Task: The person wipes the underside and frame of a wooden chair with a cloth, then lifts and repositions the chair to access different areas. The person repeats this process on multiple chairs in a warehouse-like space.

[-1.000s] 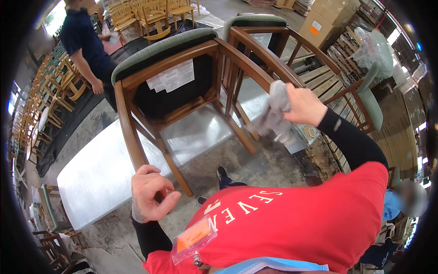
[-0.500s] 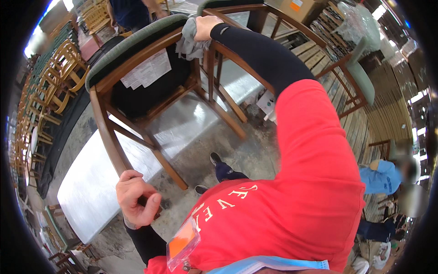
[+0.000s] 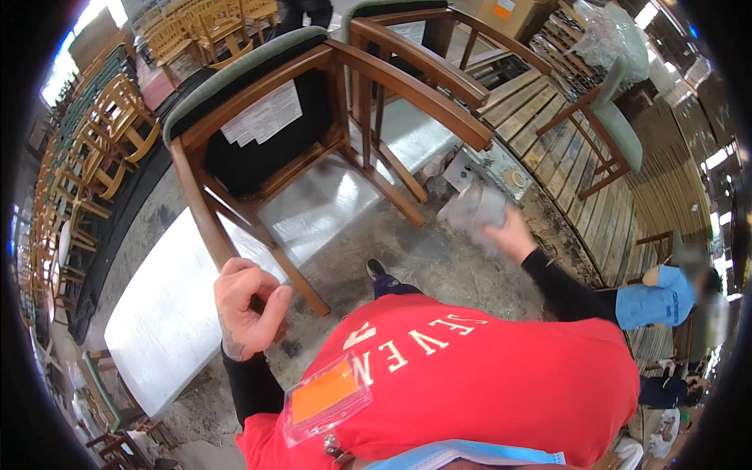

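A wooden chair [image 3: 210, 150] with a green-grey padded seat is tipped over in front of me, its black underside and white paper labels showing. My left hand [image 3: 249, 305] is closed round the end of its near left leg. Off to the right of the chair, apart from it, my right hand [image 3: 513, 233] grips a grey cloth [image 3: 475, 210], both slightly blurred. Beyond the end of the chair's right leg stands a second tipped chair [image 3: 423, 51] of the same kind, which neither hand touches.
A surface wrapped in shiny plastic [image 3: 157, 321] runs beneath the chairs. Slatted wooden pallets [image 3: 540, 117] lie at the right, with another green-seated chair [image 3: 615, 129] and stacked cardboard [image 3: 677, 172]. Rows of wooden chairs [image 3: 117, 117] fill the far left. A person in blue [image 3: 654, 298] is at the right.
My right hand has come away from the top of the chair with the grey cloth, moving down and nearer me. My left hand keeps hold of the leg, shifted slightly right.
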### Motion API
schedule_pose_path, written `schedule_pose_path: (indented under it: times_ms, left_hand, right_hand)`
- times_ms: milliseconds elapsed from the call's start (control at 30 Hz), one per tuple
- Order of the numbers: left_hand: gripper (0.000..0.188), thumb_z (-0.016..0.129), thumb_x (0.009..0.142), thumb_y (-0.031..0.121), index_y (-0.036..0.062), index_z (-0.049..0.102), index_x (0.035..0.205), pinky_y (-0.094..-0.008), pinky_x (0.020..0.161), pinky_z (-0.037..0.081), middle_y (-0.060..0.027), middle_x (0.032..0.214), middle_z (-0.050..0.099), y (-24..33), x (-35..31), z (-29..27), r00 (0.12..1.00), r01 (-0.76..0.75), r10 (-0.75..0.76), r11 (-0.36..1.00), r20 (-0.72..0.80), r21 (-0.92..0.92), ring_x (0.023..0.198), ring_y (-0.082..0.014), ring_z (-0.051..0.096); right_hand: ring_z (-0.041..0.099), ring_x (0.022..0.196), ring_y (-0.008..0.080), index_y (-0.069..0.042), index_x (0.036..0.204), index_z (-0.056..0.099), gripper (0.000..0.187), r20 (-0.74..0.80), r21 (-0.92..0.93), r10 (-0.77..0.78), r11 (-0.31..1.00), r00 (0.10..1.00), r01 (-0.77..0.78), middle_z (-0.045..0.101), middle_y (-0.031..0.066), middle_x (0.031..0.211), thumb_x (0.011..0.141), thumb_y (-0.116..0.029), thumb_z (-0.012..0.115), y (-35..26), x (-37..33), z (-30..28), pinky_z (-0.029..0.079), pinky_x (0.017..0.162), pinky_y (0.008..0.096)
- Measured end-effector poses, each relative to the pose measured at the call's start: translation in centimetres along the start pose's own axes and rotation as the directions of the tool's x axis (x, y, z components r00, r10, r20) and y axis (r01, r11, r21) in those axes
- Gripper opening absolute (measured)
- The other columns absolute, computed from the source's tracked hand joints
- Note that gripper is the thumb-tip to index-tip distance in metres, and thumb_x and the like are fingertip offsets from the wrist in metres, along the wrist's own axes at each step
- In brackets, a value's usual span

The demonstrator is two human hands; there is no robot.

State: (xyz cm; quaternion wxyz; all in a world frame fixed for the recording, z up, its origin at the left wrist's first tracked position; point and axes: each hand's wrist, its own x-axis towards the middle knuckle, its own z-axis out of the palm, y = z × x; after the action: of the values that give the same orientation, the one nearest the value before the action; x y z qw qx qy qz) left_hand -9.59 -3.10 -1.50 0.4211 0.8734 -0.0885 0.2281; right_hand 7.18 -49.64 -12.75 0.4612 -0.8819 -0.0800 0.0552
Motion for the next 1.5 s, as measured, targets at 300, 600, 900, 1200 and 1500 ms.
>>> schedule_pose_path:
  times_ms: [300, 600, 900, 1200, 1500]
  left_hand:
    - [0.013, 0.071, 0.075, 0.013, 0.0091, 0.061, 0.069, -0.0394, 0.088, 0.046, 0.0014, 0.053, 0.055, 0.0, -0.2, -0.8, 0.994, 0.061, -0.065, 0.997, 0.083, 0.051, 0.052, -0.0198, 0.054]
    - [0.024, 0.066, 0.079, 0.013, 0.0027, 0.066, 0.101, -0.0472, 0.112, 0.036, -0.0188, 0.127, 0.061, 0.4, 4.4, -1.0, 0.893, 0.434, -0.355, 0.842, -0.278, 0.320, 0.129, -0.0340, 0.052]
    - [0.062, 0.067, 0.088, 0.017, 0.0114, 0.049, 0.147, -0.0443, 0.117, 0.034, -0.0253, 0.160, 0.028, -5.1, 6.8, -0.9, 0.710, 0.685, -0.657, 0.561, -0.254, 0.465, 0.147, -0.0381, 0.034]
    - [0.060, 0.068, 0.088, 0.023, 0.0131, 0.051, 0.144, -0.0438, 0.112, 0.040, -0.0230, 0.159, 0.032, -5.4, 7.5, -0.8, 0.735, 0.669, -0.626, 0.604, -0.262, 0.433, 0.138, -0.0381, 0.048]
    - [0.058, 0.066, 0.088, 0.028, 0.0119, 0.053, 0.142, -0.0426, 0.113, 0.040, -0.0222, 0.158, 0.032, -5.7, 7.4, -0.9, 0.737, 0.673, -0.629, 0.647, -0.248, 0.358, 0.140, -0.0364, 0.045]
  right_hand:
    - [0.064, 0.106, 0.0290, 0.004, 0.120, 0.062, 0.036, -0.087, 0.533, -0.239, 0.809, 0.967, 0.248, 0.067, 0.0172, 0.112, 0.091, -0.017, 0.067, -10.3, 13.8, 19.8, 0.048, 0.092, 0.0391]
    - [0.040, 0.138, 0.0428, -0.007, 0.133, 0.057, 0.059, -0.558, -0.166, -0.717, 0.590, 0.418, 0.790, 0.053, 0.0186, 0.139, 0.075, -0.014, 0.066, -24.5, 29.8, 31.9, 0.021, 0.120, 0.0562]
    - [0.048, 0.121, 0.0236, -0.031, 0.118, 0.065, 0.033, -0.352, -0.225, -0.931, 0.184, 0.096, 0.957, 0.054, 0.0016, 0.121, 0.086, -0.024, 0.062, -24.2, 28.6, 38.5, 0.033, 0.103, 0.0480]
    - [0.055, 0.127, 0.0313, -0.004, 0.143, 0.049, 0.045, 0.072, 0.963, 0.267, 0.233, 0.961, -0.136, 0.054, 0.0170, 0.140, 0.103, -0.025, 0.048, -3.7, 24.3, 24.1, 0.045, 0.108, 0.0431]
    - [0.053, 0.128, 0.0336, 0.006, 0.137, 0.053, 0.047, -0.693, 0.425, -0.078, 0.758, 0.717, 0.494, 0.045, 0.0255, 0.145, 0.094, -0.011, 0.065, -10.2, 26.8, 26.2, 0.041, 0.109, 0.0426]
